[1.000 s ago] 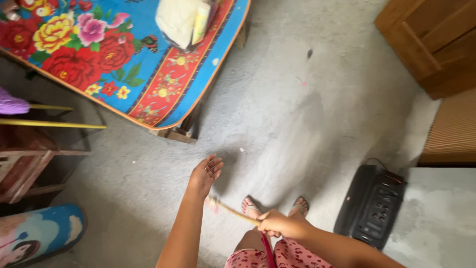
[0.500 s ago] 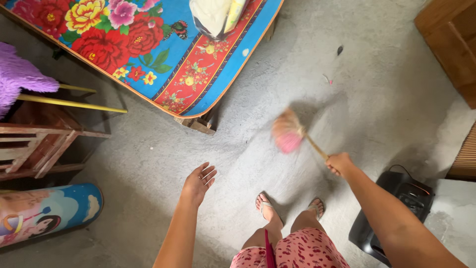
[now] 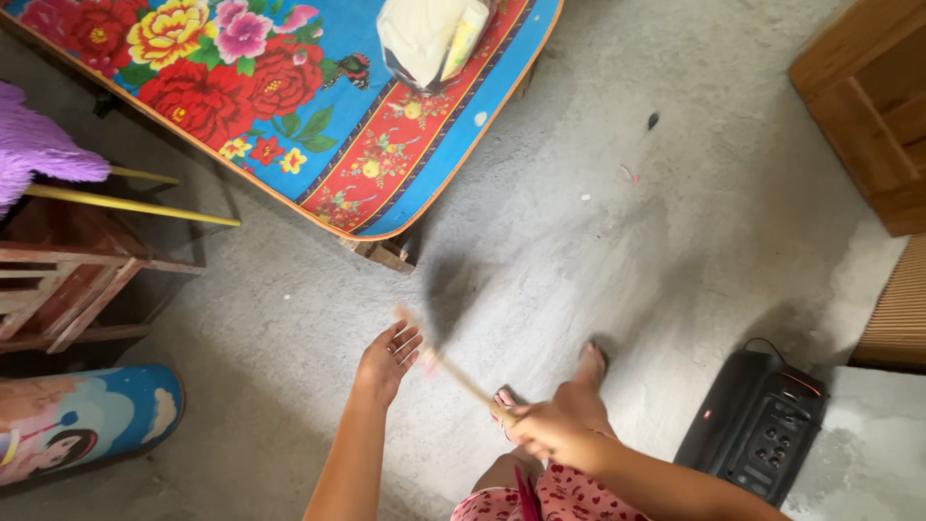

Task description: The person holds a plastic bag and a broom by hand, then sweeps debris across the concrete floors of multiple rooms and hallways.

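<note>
Grey concrete floor (image 3: 598, 241) under me, specked with bits of debris toward its far side. Change since half a second ago: the duster's pink head was out over the floor to my right, now the stick (image 3: 463, 381) is swung back across my front, its head a motion blur at my left hand (image 3: 389, 354). Reads as tapping or shaking the duster against the palm, so a knock-the-dust-off stroke, not a floor sweep. Right hand (image 3: 545, 429) is closed around the stick's near end, just above my feet. Left hand is open, fingers spread, palm up, at the blurred tip; touching or not, can't tell.

Room: open floor ahead and right. Left is crowded — flowered mattress (image 3: 318, 106) corner overhangs a wooden leg just beyond the left hand, with a plastic bag (image 3: 429, 39) near that corner's far edge. Wooden rack (image 3: 68, 289) and rolled blue mat (image 3: 87, 420) are further left. Black speaker (image 3: 757, 425) sits near my right elbow, wooden cabinet (image 3: 868, 106) at far right. Backswing room is tightest toward the speaker.
</note>
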